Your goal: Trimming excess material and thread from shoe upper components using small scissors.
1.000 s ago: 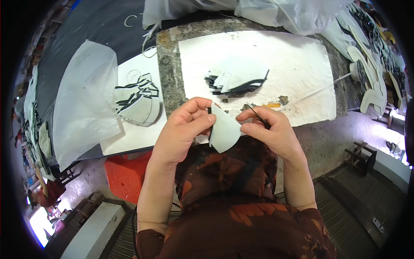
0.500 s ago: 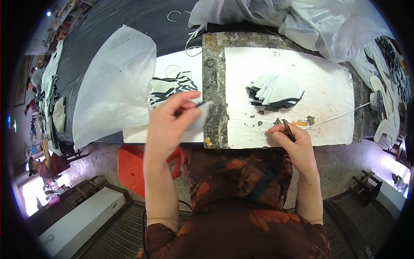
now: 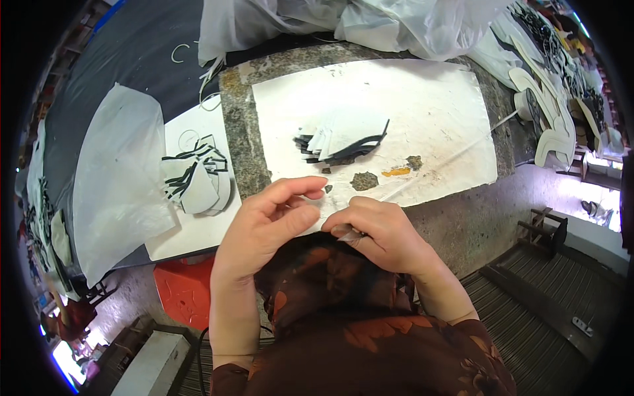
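White paper sheet (image 3: 422,112) covers the middle of your stone tabletop (image 3: 241,142), and both your hands meet at its near edge. Your left hand (image 3: 267,224) has its fingers (image 3: 300,188) loosely curled and slightly spread, the index tip resting on the sheet's edge; it holds nothing that shows. Your right hand (image 3: 380,231) has its fingers pressed together around a small pale piece (image 3: 348,233) at the near edge of the tabletop, just in front of your body; only a corner shows, so you cannot tell its shape.

You have two heaps of cut pieces: one fan of white and black pieces (image 3: 340,140) at the centre of the sheet, and a second stack of white black-edged pieces (image 3: 198,178) on a smaller white board (image 3: 191,228) toward the left edge. Two dark glue-like smears (image 3: 363,181) and one orange one (image 3: 396,171) mark the sheet beside your right hand. One translucent plastic sheet (image 3: 115,185) lies at the far left, and crumpled clear bags (image 3: 370,20) line the far edge.
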The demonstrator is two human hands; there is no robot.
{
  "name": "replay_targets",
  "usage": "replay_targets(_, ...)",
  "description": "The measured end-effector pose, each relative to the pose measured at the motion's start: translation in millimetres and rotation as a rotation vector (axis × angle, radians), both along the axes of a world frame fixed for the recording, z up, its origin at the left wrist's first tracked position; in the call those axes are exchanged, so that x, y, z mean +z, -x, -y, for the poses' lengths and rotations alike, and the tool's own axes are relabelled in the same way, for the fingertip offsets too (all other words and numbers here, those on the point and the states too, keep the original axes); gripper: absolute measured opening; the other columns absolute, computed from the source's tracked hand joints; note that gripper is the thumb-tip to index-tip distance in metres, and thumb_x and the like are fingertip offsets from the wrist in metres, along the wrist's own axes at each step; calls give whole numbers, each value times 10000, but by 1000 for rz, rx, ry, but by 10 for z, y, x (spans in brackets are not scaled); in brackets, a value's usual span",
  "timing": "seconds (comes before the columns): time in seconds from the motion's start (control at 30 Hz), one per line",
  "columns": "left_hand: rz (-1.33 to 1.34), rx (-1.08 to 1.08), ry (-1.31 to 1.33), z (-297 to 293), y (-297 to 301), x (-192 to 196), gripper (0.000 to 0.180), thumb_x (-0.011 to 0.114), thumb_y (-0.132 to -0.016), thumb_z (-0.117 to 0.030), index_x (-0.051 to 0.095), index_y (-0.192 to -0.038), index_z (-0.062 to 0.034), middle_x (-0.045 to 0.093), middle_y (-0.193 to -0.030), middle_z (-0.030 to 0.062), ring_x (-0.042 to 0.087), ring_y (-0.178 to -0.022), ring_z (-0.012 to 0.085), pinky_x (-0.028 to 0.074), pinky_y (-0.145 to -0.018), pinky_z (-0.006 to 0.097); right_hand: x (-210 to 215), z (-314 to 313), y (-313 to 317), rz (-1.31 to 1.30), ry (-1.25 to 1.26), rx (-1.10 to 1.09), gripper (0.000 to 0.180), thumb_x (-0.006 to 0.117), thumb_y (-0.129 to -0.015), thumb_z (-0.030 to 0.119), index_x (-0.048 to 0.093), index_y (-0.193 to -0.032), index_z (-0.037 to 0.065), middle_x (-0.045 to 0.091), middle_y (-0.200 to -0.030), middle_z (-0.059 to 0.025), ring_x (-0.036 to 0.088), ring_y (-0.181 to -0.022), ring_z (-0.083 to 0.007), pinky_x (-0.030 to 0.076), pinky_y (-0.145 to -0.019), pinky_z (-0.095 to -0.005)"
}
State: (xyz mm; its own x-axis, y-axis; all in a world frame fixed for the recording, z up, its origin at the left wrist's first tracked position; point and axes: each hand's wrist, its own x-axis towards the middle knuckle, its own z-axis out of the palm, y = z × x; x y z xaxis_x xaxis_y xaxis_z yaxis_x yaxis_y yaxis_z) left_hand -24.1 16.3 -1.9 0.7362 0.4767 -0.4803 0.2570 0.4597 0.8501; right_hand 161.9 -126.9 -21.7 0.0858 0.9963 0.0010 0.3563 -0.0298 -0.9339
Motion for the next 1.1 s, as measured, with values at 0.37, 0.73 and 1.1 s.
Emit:
replay_targets(0.37, 122, 126, 329, 242, -334, -197, 445, 761, -950, -45, 614, -1367, 3, 701, -1025, 29, 677, -918, 88, 537, -855, 216, -32, 100, -53, -67, -46, 76, 283, 761, -829, -29, 735, -1071, 117, 704, -920, -86, 713, -811, -275, 573, -716, -342)
replay_targets(0.73, 66, 144, -37, 255, -292, -162, 298, 743, -964, -20, 688, -1255, 11, 724, -990, 21, 670, -915, 71, 539, -842, 219, 37, 109, -98, -456, 309, -214, 161, 622, -1065, 160, 604, -1185, 55, 692, -928, -46, 630, -795, -105, 512, -703, -287)
replay_targets(1.1, -142, 151, -635, -646, -909, -192, 345, 646, -1054, -287, 710, -1269, -25, 731, -1088, 43, 639, -992, 115, 498, -912, 273, -45, 61, -79, -890, 239, -601, 415, 534, -1123, 233, 481, -1429, -43, 469, -1537, -181, 554, -1373, -275, 609, -995, -376)
